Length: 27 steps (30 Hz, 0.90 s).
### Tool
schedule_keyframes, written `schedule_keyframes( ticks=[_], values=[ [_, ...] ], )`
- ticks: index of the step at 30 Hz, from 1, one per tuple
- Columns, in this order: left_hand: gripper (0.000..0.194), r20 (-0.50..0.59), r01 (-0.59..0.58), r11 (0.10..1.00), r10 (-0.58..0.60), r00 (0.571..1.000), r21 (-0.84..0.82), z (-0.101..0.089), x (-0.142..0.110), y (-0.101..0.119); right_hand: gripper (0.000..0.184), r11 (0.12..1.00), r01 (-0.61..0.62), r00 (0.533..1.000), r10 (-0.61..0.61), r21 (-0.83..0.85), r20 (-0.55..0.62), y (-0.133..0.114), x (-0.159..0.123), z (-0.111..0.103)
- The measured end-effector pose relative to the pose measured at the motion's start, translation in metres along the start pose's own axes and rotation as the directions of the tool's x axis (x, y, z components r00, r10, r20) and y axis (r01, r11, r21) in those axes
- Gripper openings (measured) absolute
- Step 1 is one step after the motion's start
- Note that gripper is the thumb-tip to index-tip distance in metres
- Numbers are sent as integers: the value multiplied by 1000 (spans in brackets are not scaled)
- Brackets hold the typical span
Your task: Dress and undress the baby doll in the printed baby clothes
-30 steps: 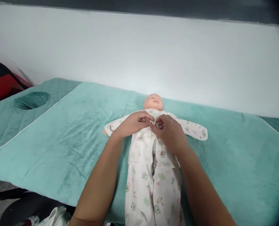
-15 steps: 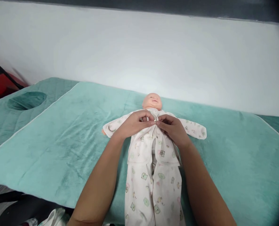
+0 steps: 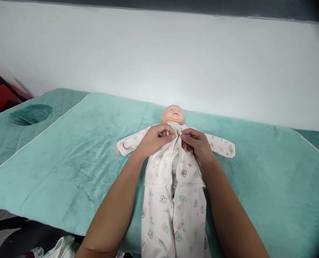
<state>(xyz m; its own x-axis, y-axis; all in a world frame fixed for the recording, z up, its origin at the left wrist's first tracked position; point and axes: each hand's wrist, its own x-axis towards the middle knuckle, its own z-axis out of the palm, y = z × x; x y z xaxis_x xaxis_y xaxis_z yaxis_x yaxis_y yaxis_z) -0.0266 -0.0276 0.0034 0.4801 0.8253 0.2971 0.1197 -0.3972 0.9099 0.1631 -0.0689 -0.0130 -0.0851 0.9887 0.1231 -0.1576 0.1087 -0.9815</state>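
Note:
A baby doll (image 3: 172, 114) lies on its back, head toward the wall, dressed in a white printed shirt (image 3: 159, 168) and matching trousers (image 3: 162, 218). My left hand (image 3: 159, 138) pinches one front edge of the shirt at the upper chest. Opposite it, my right hand (image 3: 195, 141) pinches the other front edge, with a small gap between the fingertips. Below my hands the shirt front hangs apart down to its hem. Whether a button or snap sits under my fingers is too small to tell. Both sleeves stretch out sideways.
The doll rests on a bed with a teal cover (image 3: 67, 154), which has a face hole (image 3: 31, 114) at the left. A white wall (image 3: 159, 53) stands behind. At lower left are a black chair (image 3: 35, 236) and white cloth (image 3: 64, 247); something red and black (image 3: 0, 93) is farther left.
My fingertips, which met at the shirt's upper front, have moved slightly apart, each still on its edge. The whole view has shifted a little.

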Motion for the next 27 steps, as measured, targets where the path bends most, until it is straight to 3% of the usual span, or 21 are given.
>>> schedule_keyframes(
  ticks=[13,22,27],
  values=[
    [25,15,5,1000,-5,1000,20,0,0,-3,19,1000,21,1000,-21,-6,7,-2,2,2],
    [25,7,42,999,-42,999,16,1,2,-1,23,976,-42,999,44,-212,8,-10,-2,4],
    [27,13,40,999,-40,999,-1,1,2,1,24,966,-7,999,-2,-259,-36,-10,-3,11]
  ],
)
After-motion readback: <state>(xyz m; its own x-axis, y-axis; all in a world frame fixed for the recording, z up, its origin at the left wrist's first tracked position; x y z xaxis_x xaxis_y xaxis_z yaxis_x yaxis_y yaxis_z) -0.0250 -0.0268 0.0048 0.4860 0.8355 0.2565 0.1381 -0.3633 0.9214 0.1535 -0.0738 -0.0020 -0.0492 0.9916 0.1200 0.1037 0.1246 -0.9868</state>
